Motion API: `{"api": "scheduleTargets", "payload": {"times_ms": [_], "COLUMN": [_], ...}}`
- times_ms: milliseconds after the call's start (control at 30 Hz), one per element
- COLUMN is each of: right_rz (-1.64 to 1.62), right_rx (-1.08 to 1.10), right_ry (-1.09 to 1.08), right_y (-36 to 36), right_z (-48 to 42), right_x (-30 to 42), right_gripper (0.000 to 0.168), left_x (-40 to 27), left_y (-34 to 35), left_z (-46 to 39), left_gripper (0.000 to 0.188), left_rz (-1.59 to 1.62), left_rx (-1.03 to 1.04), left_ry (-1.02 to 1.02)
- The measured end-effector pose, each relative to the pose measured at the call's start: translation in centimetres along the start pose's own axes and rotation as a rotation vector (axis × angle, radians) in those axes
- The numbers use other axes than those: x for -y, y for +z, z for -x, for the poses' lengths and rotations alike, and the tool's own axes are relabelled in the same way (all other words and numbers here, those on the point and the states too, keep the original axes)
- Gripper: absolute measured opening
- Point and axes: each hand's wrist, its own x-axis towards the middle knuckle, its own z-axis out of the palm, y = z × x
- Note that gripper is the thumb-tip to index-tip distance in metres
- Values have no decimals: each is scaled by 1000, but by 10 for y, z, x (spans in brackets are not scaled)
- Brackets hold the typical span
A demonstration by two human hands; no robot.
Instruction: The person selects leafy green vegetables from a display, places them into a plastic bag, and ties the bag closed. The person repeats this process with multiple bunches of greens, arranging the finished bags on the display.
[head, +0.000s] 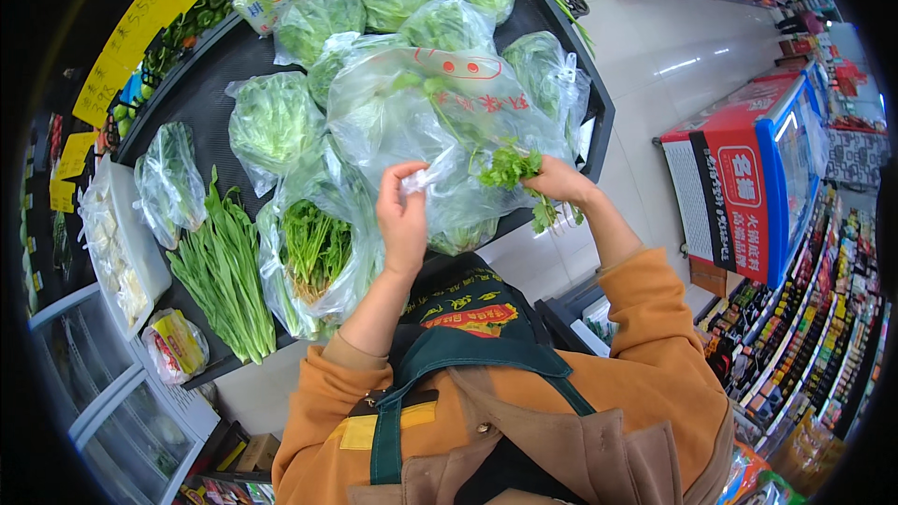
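My left hand (pixel 405 217) pinches the gathered edge of a large clear plastic bag (pixel 393 119) with red print. In my right hand (pixel 561 179) is a small bunch of leafy herbs (pixel 511 167), like coriander, held over the bag's right side. A few thin stems and leaves show at or through the bag's upper part; whether they lie inside it I cannot tell. Left of my left forearm, an opened plastic bag holds a bunch of green herbs (pixel 316 245) with pale roots. Bagged lettuces lie around the large bag.
The black display table (pixel 203 95) also holds a bagged lettuce (pixel 273 123), long leafy greens (pixel 228 273), a bagged vegetable (pixel 170 179) and a white tray (pixel 151 252) of wrapped items. Yellow price signs (pixel 126 35) line the far left. A red and blue freezer (pixel 744 168) stands to the right.
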Motion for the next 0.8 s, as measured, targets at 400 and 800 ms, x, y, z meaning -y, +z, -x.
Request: {"api": "scheduleTargets", "payload": {"times_ms": [400,800], "right_rz": [-567,224], "right_rx": [-39,-127], "right_ry": [-104,-102], "right_y": [28,26], "right_z": [-87,-65], "right_x": [95,91], "right_gripper": [25,23], "left_x": [-35,-29], "left_y": [-15,-116], "left_z": [54,72], "left_gripper": [44,40], "left_rz": [-559,-586], "left_rx": [506,385], "left_ry": [1051,906]}}
